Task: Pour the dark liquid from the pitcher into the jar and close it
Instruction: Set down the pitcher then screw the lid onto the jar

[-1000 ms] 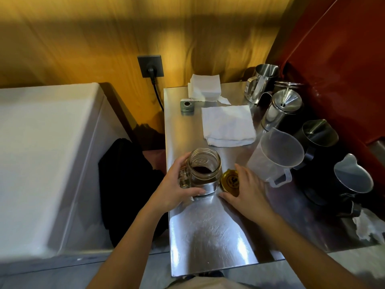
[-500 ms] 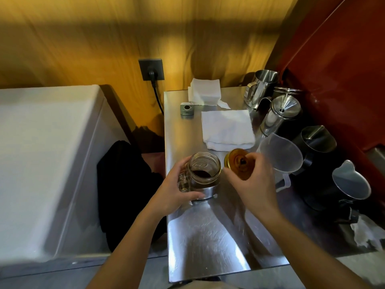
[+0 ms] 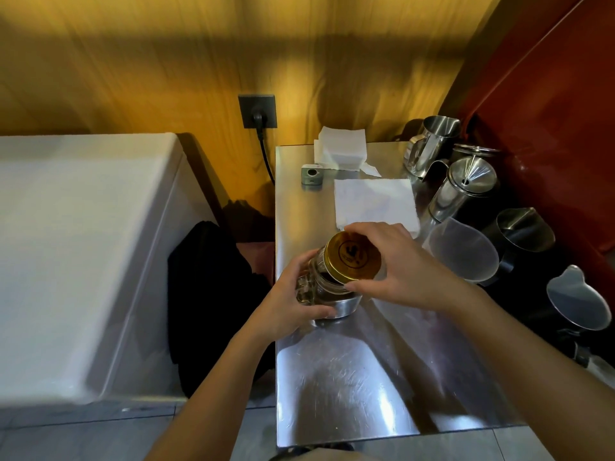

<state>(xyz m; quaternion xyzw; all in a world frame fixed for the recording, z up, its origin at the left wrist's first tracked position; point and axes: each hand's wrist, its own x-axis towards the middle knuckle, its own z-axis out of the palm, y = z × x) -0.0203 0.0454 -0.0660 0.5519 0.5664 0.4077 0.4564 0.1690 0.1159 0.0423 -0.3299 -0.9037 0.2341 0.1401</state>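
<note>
A glass jar [image 3: 324, 281] with a handle stands on the steel table [image 3: 346, 387] and holds some dark liquid. My left hand [image 3: 293, 299] grips the jar's left side. My right hand [image 3: 399, 269] holds the gold lid [image 3: 353, 256] by its rim, tilted over the jar's mouth, with a gap open on the near left side. A clear plastic pitcher [image 3: 464, 249] stands just right of my right hand and looks empty.
A folded white cloth [image 3: 374, 201] and a stack of napkins [image 3: 341, 149] lie behind the jar, with a small grey device [image 3: 312, 174] beside them. Several steel and dark pitchers [image 3: 466, 188] line the right edge. A white chest [image 3: 76, 247] stands to the left.
My right hand picked the gold lid up from the table beside the jar, turned it over and brought it left over the jar's mouth. The left hand stayed on the jar.
</note>
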